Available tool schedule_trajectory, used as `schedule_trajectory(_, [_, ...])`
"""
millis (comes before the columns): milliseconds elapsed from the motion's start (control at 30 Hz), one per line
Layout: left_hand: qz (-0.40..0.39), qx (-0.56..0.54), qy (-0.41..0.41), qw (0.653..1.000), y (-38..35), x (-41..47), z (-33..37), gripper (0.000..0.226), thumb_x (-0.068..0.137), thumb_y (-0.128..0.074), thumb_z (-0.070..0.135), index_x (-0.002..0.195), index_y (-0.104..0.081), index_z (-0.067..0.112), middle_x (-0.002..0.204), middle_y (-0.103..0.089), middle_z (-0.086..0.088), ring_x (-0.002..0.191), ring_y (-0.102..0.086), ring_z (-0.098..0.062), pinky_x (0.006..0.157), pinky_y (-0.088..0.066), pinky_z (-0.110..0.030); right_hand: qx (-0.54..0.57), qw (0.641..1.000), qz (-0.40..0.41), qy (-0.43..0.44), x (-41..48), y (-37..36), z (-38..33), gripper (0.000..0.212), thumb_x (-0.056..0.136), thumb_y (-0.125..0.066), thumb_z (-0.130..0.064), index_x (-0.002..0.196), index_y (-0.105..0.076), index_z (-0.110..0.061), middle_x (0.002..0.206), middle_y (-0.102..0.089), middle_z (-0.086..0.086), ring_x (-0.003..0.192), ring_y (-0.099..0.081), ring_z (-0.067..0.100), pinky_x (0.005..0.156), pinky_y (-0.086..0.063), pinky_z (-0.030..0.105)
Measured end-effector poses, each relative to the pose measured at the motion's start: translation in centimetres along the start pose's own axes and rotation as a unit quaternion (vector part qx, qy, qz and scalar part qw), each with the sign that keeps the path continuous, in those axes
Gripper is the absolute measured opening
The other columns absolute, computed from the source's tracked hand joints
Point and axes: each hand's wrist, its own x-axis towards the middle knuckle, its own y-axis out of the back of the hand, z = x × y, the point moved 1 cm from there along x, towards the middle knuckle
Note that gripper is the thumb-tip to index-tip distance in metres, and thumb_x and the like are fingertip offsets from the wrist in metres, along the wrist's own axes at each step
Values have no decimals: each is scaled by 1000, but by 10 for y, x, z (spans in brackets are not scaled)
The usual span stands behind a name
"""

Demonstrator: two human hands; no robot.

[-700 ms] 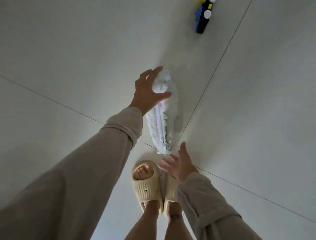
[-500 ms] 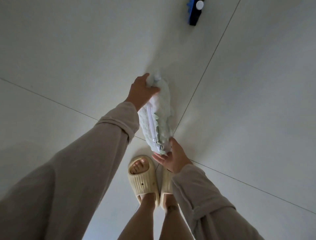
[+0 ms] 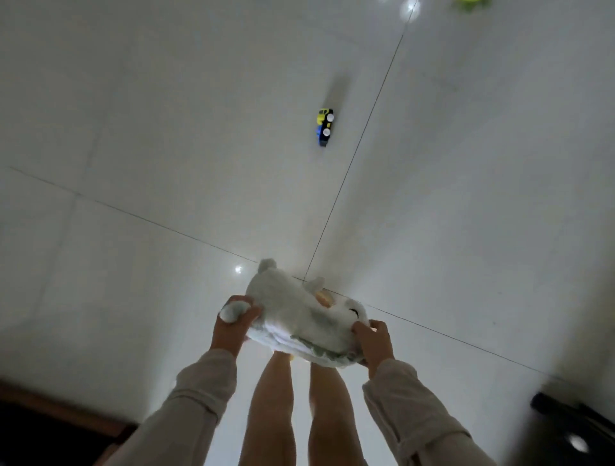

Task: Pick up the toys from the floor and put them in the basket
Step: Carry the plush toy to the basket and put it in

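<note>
Gripping one end each, both hands hold a white plush toy up off the floor, in front of the person's bare legs. The left hand is closed around the toy's left end, its fingers wrapped about a small rounded tuft that pokes out between them. The right hand clamps the toy's right end, thumb on top beside a dark curved stitched mark, fingers under the lower edge. The toy lies roughly level between the hands, tilting slightly down toward the right; a row of grey-green spikes runs along its near, lower edge, two small nubs stick up from its far side, and a patch of orange shows near the right-hand nub. Pale long sleeves cover both forearms to the wrists.

Beyond the toy, the glossy white tiled floor spreads out, with thin grout lines crossing just behind the plush. Well apart from the hands, farther off and a little right of centre, a small toy truck in yellow, blue and black with white wheels lies beside a grout line. At the far top edge on the right, a blurred green object is partly cut off. A dark wooden edge sits at the near left, and a dark object at the near right; neither is clear enough to name.
</note>
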Motion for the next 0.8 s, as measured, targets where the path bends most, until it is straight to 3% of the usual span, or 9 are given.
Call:
schedule_trajectory(267, [-19,-47,-50,997,42,-185,26,30,85,-53,-14,73,-52,14,73,-51,-11,67,-51,-22,39,-50,-21,-87,990,-9,113,-170,86,-5,43,80,-61,-22,120,-47,-13,102,-51,10,91,-52,29,87,-54,44])
schedule_trajectory(400, [-21,-97,-98,990,52,-240,44,30,85,-52,-15,74,-52,12,72,-49,-11,65,-49,-21,39,-49,-21,-88,976,9,198,-228,110,-13,40,81,-60,-22,117,-48,-14,97,-52,6,86,-51,25,67,-45,28])
schedule_trajectory(533, [-1,-139,-146,979,65,-269,55,28,83,-57,-11,75,-56,16,78,-53,-12,76,-51,-24,64,-48,-33,-73,966,-5,246,-265,111,-24,32,79,-61,-22,108,-48,-18,88,-53,2,98,-56,33,88,-52,47])
schedule_trajectory(633, [44,-172,-184,967,82,-276,64,27,78,-65,-6,74,-56,19,85,-53,-11,81,-49,-23,76,-44,-39,-78,954,-35,289,-286,96,-35,29,79,-64,-21,104,-49,-19,96,-56,8,102,-58,35,92,-51,51])
schedule_trajectory(733, [89,-247,-185,947,95,-275,71,31,82,-58,-8,72,-54,22,79,-51,-6,67,-48,-19,52,-52,-21,-97,931,-55,346,-304,76,-53,28,78,-65,-21,101,-49,-19,104,-61,13,99,-61,33,89,-53,47])
schedule_trajectory(800, [110,-288,-178,935,103,-272,76,34,85,-53,-10,71,-53,21,72,-50,-3,57,-53,-11,41,-46,-10,-118,913,-56,387,-315,64,-69,30,78,-66,-25,103,-51,-19,105,-62,11,98,-61,30,87,-53,42])
